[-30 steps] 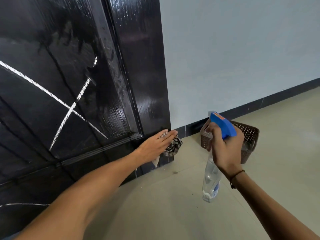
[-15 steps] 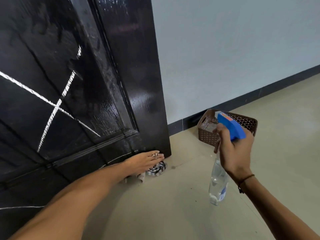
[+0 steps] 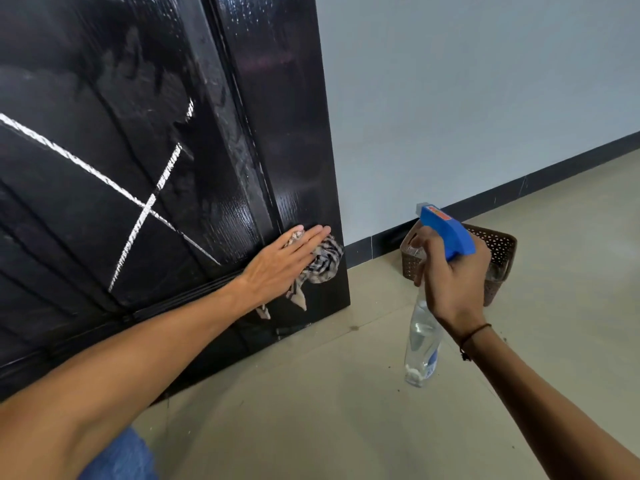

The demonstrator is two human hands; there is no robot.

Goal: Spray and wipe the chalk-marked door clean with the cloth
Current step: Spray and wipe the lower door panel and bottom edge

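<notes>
- Door (image 3: 287, 98): glossy black, wet-streaked; two crossing chalk lines (image 3: 149, 206) remain on its left panel.
- Left hand (image 3: 280, 265): fingers straight, pressing the striped cloth (image 3: 323, 263) flat against the door near its lower right corner.
- Right hand (image 3: 450, 271): curled around the neck of the spray bottle (image 3: 424, 341), blue head uppermost, held above the floor (image 3: 346, 410).
- Basket (image 3: 502, 251): brown, on the floor by the wall (image 3: 467, 98) and dark skirting, behind the right hand.
</notes>
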